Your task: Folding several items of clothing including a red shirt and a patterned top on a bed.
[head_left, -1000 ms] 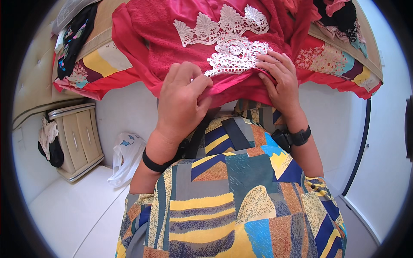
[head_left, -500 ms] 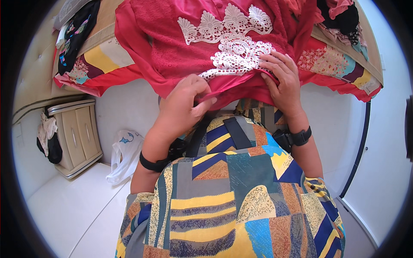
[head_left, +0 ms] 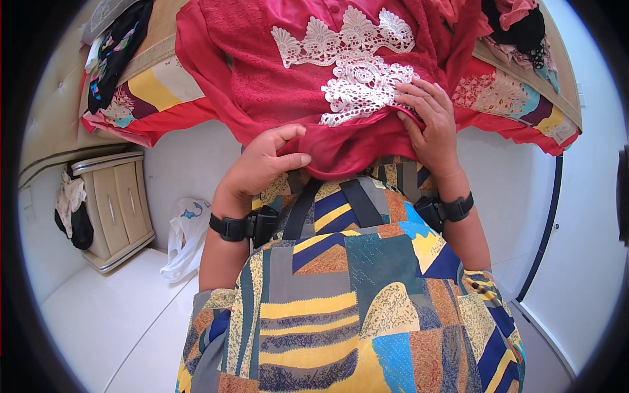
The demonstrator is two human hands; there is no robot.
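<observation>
A deep red garment (head_left: 262, 85) with a satin and lace-patterned surface lies spread before me over the edge of a bed. White crochet lace trim (head_left: 360, 85) runs across it: a scalloped band above and a round flower shape below. My right hand (head_left: 429, 124) grips the garment's near part, fingers over the lace edge and thumb on the red satin. At the garment's near left edge is my left hand (head_left: 262, 160), its thumb and forefinger apart, nothing visibly pinched between them. The near satin edge hangs loose between my hands.
A patterned bedspread (head_left: 157, 88) shows beneath the garment. Dark clothes (head_left: 121, 59) lie at the far left, and a pile of clothes (head_left: 524, 33) at the far right. A beige bedside cabinet (head_left: 114, 206) and a white plastic bag (head_left: 187, 239) stand on the left.
My left hand has let go of the garment's edge and drawn slightly left, thumb and forefinger parting. The released satin has dropped toward me. My right hand has stayed in place.
</observation>
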